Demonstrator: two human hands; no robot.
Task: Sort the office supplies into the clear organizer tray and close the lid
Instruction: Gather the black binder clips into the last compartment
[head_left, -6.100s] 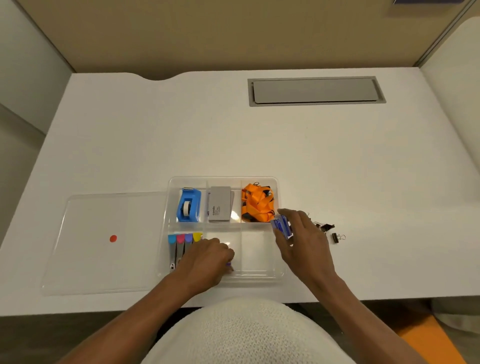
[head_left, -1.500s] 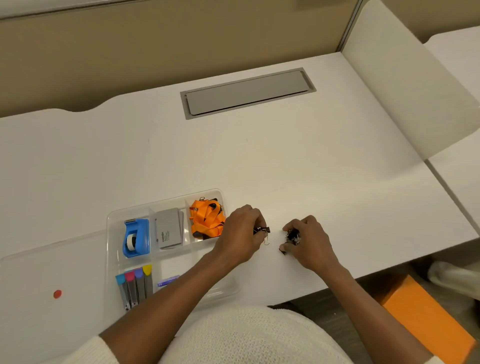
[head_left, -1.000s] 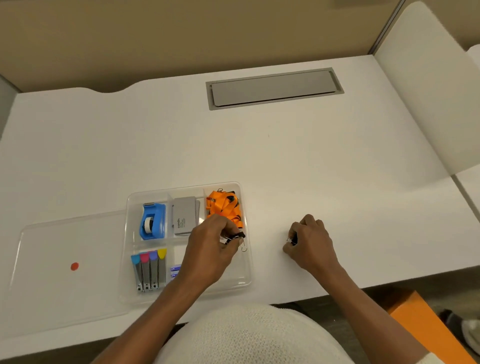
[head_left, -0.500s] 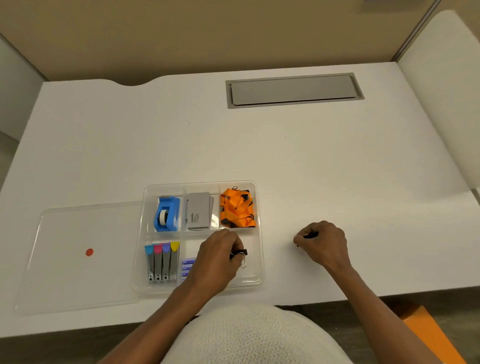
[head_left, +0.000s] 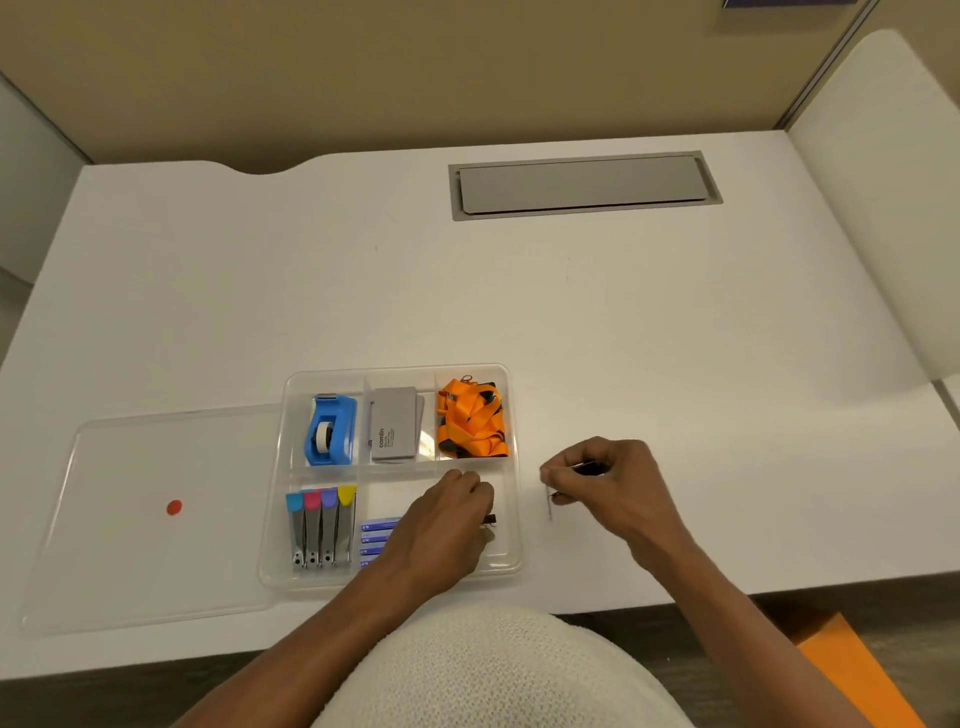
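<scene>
My left hand (head_left: 447, 525) is down in the tray (head_left: 511, 564), in the near right compartment, fingers pinched on a small black binder clip (head_left: 490, 519) that shows just past my knuckles. I can't tell if the clip is touching the tray floor or hanging a little above it. My right hand (head_left: 605, 480) is on the desk (head_left: 571, 322) just right of the tray, curled shut around more clips (head_left: 555, 498); a dark bit and a thin wire loop poke out below my fingers, and how many I'm holding I cannot tell.

Outward from there: blue staple boxes (head_left: 379, 530) lie in the near middle compartment, partly under my left wrist. Four staplers (head_left: 321, 527) with coloured caps fill the near left one. The far row holds a blue tape dispenser (head_left: 331, 428), a grey case (head_left: 393, 423) and an orange lanyard (head_left: 472, 418). The lid (head_left: 145, 519) lies flat on the desk at the tray's left edge, so closing is not yet done.

My worries, as I judge them: the clips are tiny and springy, so one could slip from the right fist on the way over the tray wall and skid off the near desk edge. Letting the left clip go from too high could bounce it into the staple compartment. A wire handle left sticking up, or the bulging lanyard, might keep the lid from seating.
</scene>
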